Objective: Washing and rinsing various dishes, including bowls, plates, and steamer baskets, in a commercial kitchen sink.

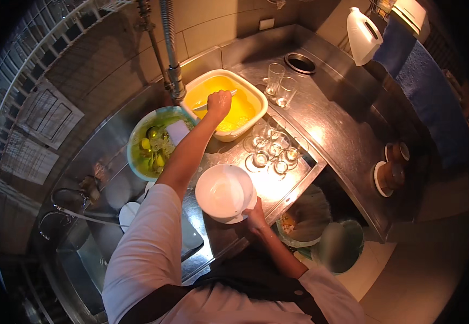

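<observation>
My left hand (219,104) is closed around a pale, slender utensil (200,107) over a cream plastic basin (262,106) of yellow liquid; its exact kind is unclear. Low in front of me, my right hand (255,216) grips the rim of a white bowl (220,192), with another white dish partly visible beneath. Left of my forearm, a round teal-rimmed basin (131,152) holds spoons and other utensils in greenish, foamy water, with a pale sponge or cloth (177,132) at its edge. Several clear stemmed glasses (275,150) stand close together on the steel counter (234,158).
Two tall glasses (276,77) stand beyond the basin, near a round counter opening (300,63). A white jug (362,38) and blue towel (413,77) are upper right. Brown cups (392,174) sit at right, above a lined bin (305,218). A sink (86,259) lies lower left.
</observation>
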A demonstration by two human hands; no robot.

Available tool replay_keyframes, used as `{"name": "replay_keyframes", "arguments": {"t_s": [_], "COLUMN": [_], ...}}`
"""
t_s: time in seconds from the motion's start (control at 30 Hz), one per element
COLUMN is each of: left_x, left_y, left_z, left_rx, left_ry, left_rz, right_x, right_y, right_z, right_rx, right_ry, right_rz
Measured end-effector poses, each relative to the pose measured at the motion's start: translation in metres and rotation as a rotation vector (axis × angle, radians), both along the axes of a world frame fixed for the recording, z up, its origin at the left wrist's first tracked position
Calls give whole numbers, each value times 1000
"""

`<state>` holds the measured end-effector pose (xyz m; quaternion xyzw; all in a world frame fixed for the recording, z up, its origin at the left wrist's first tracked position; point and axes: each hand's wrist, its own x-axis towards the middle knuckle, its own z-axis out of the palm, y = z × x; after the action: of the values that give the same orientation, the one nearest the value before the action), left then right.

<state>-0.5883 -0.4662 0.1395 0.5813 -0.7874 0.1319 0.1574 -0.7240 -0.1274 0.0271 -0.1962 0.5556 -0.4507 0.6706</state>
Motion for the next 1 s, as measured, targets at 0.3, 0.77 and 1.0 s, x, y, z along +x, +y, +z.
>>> {"name": "replay_keyframes", "arguments": {"t_s": [0.3,0.77,1.0], "left_x": [31,304,480], "left_y": [155,405,471], "left_z": [41,0,-124], "left_rx": [835,490,247], "left_ry": [372,1234,1523], "left_rz": [-13,528,940], "right_x": [-46,156,242], "right_y": [-26,-23,25], "right_z": [10,34,-23], "right_rx": [-139,-54,23], "right_ry": [69,-274,-287], "right_rz": [230,651,580]}}
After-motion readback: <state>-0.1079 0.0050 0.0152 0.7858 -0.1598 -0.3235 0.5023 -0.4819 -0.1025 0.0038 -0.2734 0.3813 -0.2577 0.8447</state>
